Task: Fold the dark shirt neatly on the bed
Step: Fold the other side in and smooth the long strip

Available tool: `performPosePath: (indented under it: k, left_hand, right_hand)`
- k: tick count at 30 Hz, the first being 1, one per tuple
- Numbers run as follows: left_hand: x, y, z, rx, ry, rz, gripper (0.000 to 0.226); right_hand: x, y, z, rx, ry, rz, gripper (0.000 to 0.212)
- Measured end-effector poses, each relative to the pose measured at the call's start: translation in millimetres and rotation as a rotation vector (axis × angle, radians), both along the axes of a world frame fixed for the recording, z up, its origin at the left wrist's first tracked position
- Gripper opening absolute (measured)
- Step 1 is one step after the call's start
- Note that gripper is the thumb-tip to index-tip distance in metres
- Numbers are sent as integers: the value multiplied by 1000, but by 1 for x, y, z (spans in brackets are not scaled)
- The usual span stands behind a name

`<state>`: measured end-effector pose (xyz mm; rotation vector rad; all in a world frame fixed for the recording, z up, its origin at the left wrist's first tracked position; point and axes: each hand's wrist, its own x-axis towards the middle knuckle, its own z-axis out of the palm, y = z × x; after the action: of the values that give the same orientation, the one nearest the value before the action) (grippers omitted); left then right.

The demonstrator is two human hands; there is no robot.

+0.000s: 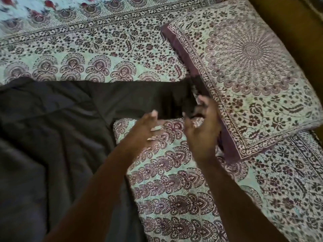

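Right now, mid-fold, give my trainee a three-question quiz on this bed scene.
1. True or false: the dark shirt is already folded into a compact stack.
2. The sleeve stretches toward which item? A) patterned pillow B) a basket C) a chair
3. Which of the hands is at the cuff end of the sleeve: the left hand or the right hand?

Key: 1 false, it lies spread out. 2 A. 3 the right hand.

Both hands point(174, 126) meet at the dark shirt's point(52, 128) outstretched sleeve point(139, 98).
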<state>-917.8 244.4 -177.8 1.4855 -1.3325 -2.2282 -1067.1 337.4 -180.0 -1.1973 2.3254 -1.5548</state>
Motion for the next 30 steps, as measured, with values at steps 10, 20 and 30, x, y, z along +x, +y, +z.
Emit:
performPosePath:
  k: [10, 20, 30]
  left_hand:
    - [117, -21, 25, 228, 236, 632, 26]
    - [384, -81, 38, 74, 207, 807, 53]
    - [587, -175, -9, -83, -141, 947, 26]
  right_hand:
    - [124, -22, -23, 204, 196, 149, 62]
    - [202, -123, -18, 730, 434, 224, 34]
    - [361, -168, -13, 632, 563, 351, 17]
